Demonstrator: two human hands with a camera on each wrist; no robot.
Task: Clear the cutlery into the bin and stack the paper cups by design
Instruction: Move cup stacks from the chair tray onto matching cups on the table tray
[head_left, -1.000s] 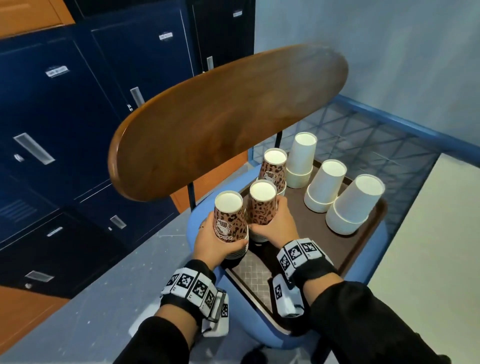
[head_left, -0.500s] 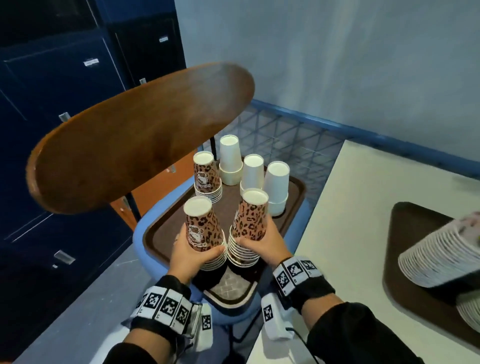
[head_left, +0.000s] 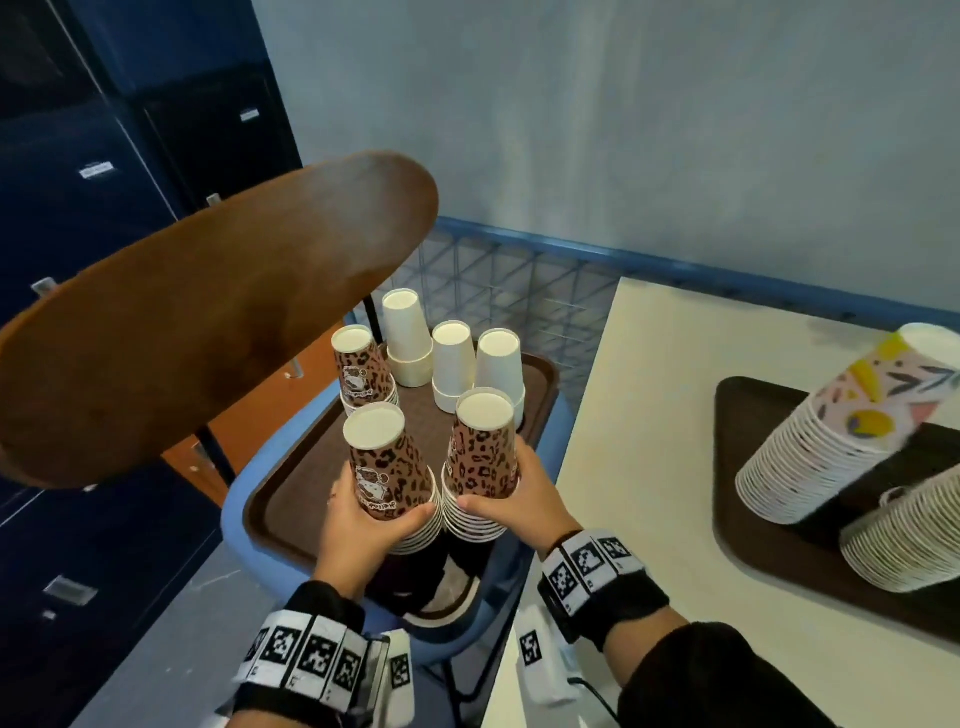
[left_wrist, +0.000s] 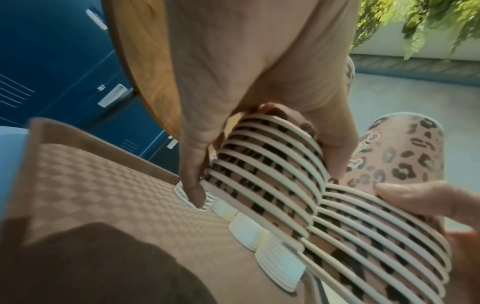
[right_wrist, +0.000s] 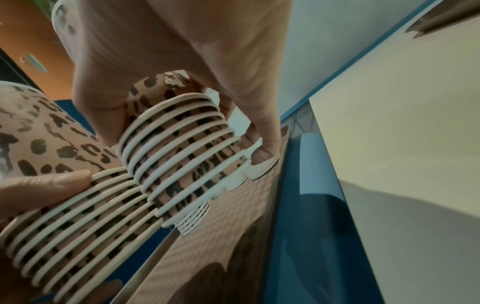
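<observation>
While both wrists with their marker bands fill the bottom of the head view, the left hand (head_left: 358, 525) grips one stack of leopard cups (head_left: 392, 478), its fingers (left_wrist: 191, 164) curled around the rims, and the right hand (head_left: 511, 501) grips a second leopard stack (head_left: 483, 467) in the same way. Both stacks are upside down, just beside each other in the lower middle of the frame, above the near end of a brown tray (head_left: 291, 467). Whether they touch the tray I cannot tell. The tray lies on the blue seat (head_left: 249, 509) of a chair. Further up on the tray stands a third leopard stack (head_left: 361, 371), and to its right three small stacks of white cups (head_left: 454, 364), also upside down. The wooden chair back (head_left: 208, 312) crosses the left half of the frame. At the right, a pale bench (head_left: 649, 441) carries another dark tray (head_left: 737, 519) with tall leaning stacks of patterned cups (head_left: 821, 452)
</observation>
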